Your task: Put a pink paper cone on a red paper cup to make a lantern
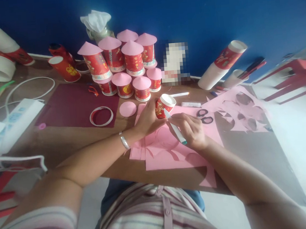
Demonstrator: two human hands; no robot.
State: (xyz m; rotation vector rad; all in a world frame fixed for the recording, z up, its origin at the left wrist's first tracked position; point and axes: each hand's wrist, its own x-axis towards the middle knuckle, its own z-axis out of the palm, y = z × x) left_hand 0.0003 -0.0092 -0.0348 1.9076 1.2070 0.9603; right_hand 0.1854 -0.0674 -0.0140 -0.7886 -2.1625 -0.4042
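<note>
My left hand (150, 117) is wrapped round a small red paper cup (161, 108) with gold print, tilted so that its white end points up and right. In my right hand (189, 127) is a white marker (177, 133) with a teal end, its tip at the side of the cup. Beneath both hands lie pink paper sheets (156, 160) with cut curves. A pink paper disc (128, 109) rests left of the cup. Black-handled scissors (204, 116) and a white marker cap or tube (191, 104) lie to the right of my right hand.
Several red cups with pink cone roofs (133, 59) stand stacked at the back. A white ring (101, 116) lies on a maroon sheet (70, 103). Stacked paper cups (222, 65) lean at the back right, near a pen cup (233, 79). Cut pink scraps (240, 111) cover the right side.
</note>
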